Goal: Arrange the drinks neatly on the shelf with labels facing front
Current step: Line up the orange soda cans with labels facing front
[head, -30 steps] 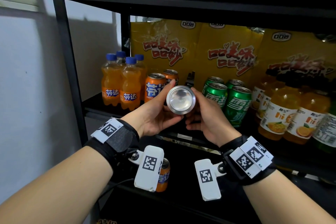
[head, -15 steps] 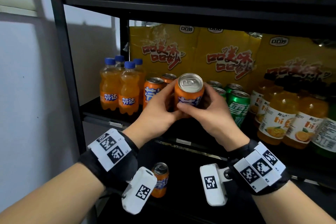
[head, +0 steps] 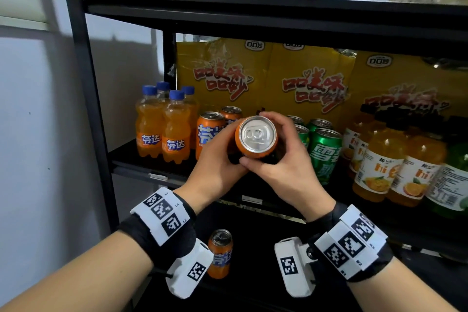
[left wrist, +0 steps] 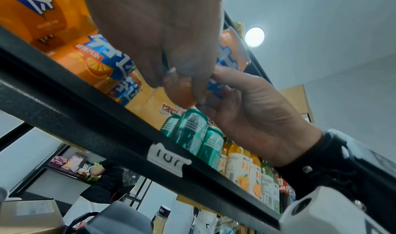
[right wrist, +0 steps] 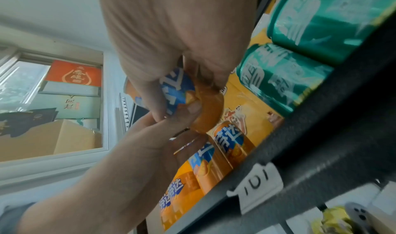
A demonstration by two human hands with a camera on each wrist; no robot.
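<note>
The orange can (head: 256,137), end-on with its base toward the camera a second ago, is now upright, top up, held above the shelf edge (head: 157,177) between the standing orange cans (head: 210,132) and green cans (head: 325,152), ready for label alignment and placement. Left hand (head: 215,159) and right hand (head: 283,167) fingers curl round its body. The label, hidden in the head view, shows in the right wrist view.

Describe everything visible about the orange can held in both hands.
The orange can looks like aluminium, with a silver lid and unopened pull tab, and blue-and-white lettering on its side in the wrist views. It is tilted, top toward the head camera, held off the shelf before the standing orange and green cans. The left hand and right hand grip its sides.
</note>
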